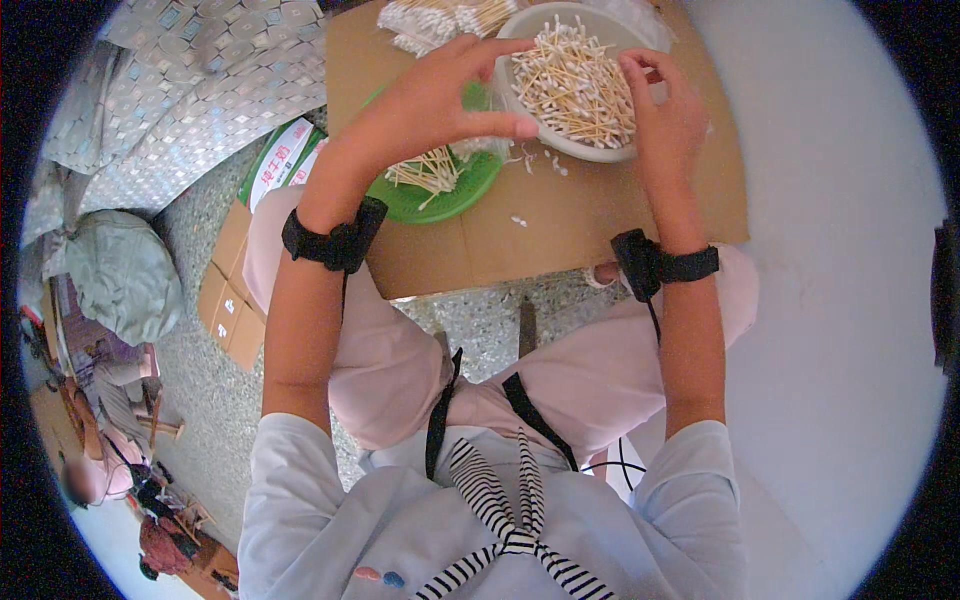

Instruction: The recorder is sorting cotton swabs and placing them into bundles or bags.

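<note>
A pale round bowl [590, 152] heaped with loose cotton swabs [575, 85] stands at the far side of the cardboard-covered table. My left hand [430, 105] reaches to the bowl's left rim, thumb and forefinger spread wide apart. Over the bowl's right side is my right hand [668, 110], its fingertips pinched together at the edge of the swabs; whether something is between them is too small to tell. Below my left hand sits a green plastic basket [455, 205] with a smaller bunch of swabs [430, 172], partly hidden by that hand.
More swabs in clear plastic [430, 25] lie at the table's far edge. Bits of white fluff [518, 221] dot the cardboard [560, 225]. A white wall [830, 250] closes off the right. Left on the floor are cartons [230, 300] and a grey-green sack [125, 275]; another person sits farther off.
</note>
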Demonstrator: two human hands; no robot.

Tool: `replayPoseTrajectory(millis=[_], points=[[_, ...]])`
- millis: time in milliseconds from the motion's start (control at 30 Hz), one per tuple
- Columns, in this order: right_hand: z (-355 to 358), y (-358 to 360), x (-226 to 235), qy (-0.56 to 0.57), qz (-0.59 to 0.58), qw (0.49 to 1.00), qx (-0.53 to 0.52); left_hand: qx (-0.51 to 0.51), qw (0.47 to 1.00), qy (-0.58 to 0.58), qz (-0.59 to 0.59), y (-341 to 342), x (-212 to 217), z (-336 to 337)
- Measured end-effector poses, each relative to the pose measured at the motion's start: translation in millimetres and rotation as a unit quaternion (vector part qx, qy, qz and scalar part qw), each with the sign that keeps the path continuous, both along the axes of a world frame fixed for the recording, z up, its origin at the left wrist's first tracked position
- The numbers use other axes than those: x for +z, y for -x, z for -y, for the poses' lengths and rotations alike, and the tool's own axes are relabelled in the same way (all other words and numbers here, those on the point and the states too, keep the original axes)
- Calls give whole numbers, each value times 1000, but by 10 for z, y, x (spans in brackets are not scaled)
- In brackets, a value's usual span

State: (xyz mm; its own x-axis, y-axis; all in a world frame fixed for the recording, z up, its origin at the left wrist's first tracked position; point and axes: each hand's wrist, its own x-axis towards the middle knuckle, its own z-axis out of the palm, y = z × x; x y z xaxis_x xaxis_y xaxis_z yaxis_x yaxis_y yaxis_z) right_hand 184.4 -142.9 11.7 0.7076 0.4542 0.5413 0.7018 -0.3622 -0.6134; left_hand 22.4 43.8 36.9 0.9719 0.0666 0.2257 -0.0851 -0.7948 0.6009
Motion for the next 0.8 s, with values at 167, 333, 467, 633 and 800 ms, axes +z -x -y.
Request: replayPoseTrajectory(millis=[167, 333, 467, 633, 800], points=[[1, -78, -22, -102, -16, 995, 17, 116, 987, 113, -7, -108, 59, 66], [-46, 79, 52, -189, -295, 924, 151, 72, 986, 11, 152, -148, -49, 233], [-65, 138, 49, -193, -367, 890, 191, 67, 979, 80, 174, -189, -92, 314], [-60, 121, 43, -234, -394, 866, 200, 107, 984, 38, 140, -170, -70, 224], [-45, 161, 98, -156, -303, 915, 215, 144, 967, 130, 165, -149, -28, 210]])
